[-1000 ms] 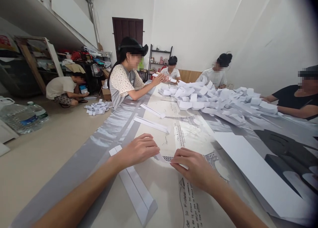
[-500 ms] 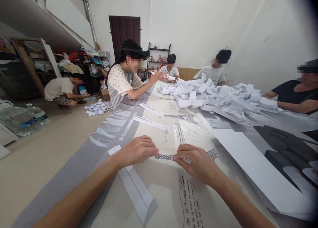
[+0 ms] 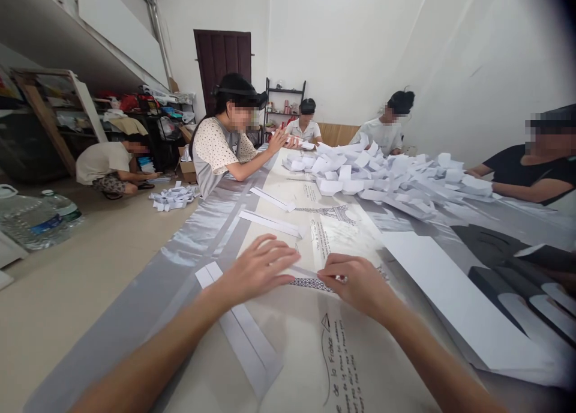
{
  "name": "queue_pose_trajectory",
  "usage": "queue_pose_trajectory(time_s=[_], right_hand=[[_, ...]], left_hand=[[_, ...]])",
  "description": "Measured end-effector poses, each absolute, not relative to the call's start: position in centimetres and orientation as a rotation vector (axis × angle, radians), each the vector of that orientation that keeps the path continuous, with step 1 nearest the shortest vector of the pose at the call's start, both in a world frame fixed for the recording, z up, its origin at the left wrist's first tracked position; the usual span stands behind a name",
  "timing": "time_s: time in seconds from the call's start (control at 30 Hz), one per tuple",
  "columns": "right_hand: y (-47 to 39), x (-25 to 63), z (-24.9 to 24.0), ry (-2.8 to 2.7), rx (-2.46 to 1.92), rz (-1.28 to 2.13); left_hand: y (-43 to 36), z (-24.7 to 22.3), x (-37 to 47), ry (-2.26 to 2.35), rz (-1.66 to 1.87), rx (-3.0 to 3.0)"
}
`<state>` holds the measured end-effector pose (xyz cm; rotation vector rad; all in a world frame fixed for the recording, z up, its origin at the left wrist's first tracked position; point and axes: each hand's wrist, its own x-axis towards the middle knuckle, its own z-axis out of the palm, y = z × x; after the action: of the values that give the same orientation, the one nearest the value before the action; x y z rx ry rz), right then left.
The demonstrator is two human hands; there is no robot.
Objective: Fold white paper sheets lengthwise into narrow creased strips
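My left hand (image 3: 261,268) hovers over the printed tablecloth (image 3: 288,323) with its fingers spread and nothing in them. Close on its right, my right hand (image 3: 357,284) has thumb and forefinger pinched together. A faint, see-through strip seems to run from that pinch toward the left hand, too thin to name. Below both hands lies the tablecloth's Eiffel Tower print. A long folded white paper (image 3: 246,341) rests under and in front of my left forearm. Two narrower folded paper strips (image 3: 270,223) (image 3: 272,198) lie beyond the left hand.
Stacked white paper sheets (image 3: 450,293) lie to the right. A large heap of folded papers (image 3: 360,170) covers the table's far right. Several people sit around it; another crouches on the floor by a smaller paper pile (image 3: 173,195). Water bottles (image 3: 38,221) stand at left.
My left hand's fingers have spread and lifted from their earlier pinch. The right hand stays pinched, nearly in place. The view has shifted slightly.
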<state>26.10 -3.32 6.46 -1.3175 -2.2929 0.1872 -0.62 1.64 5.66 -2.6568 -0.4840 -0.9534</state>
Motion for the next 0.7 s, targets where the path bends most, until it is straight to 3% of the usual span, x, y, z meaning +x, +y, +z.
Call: queue_pose_trajectory(time_s=[0.13,0.7], right_hand=[[-4.1,23.8,5.3,-2.359,-1.209,0.088],[-3.4,25.7,6.2,-2.503,-0.964,0.066]], left_hand=[[0.1,4.7,1.4,-0.429,-0.745,-2.713],[1.0,6.2,-0.4,-0.438,-0.656,-2.789]])
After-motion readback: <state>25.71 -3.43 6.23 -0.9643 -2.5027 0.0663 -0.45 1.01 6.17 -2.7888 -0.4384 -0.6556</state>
